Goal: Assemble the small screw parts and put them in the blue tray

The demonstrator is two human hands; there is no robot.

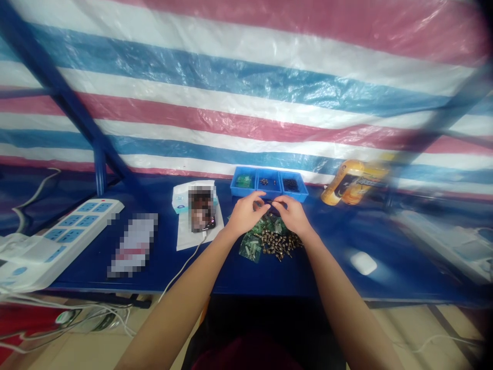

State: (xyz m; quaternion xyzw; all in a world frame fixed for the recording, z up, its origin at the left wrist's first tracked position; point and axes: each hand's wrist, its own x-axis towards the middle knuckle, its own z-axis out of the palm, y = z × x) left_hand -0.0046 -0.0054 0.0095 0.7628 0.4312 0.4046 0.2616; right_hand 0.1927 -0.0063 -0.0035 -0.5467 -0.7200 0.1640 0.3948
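Note:
My left hand and my right hand hover over the blue table, their fingertips pinching a small dark part between them. The part is too small to identify. Just below my hands lies a heap of brass-coloured threaded connectors. Beside and behind that heap are green circuit boards in clear plastic bags. A blue three-compartment tray stands just beyond my fingertips, holding green pieces, small metal parts and dark parts.
A white power strip with cables lies at the left, near a blurred packet. A phone rests on white paper. A yellow bottle and white oval object are at the right. A striped tarp and blue frame poles stand behind.

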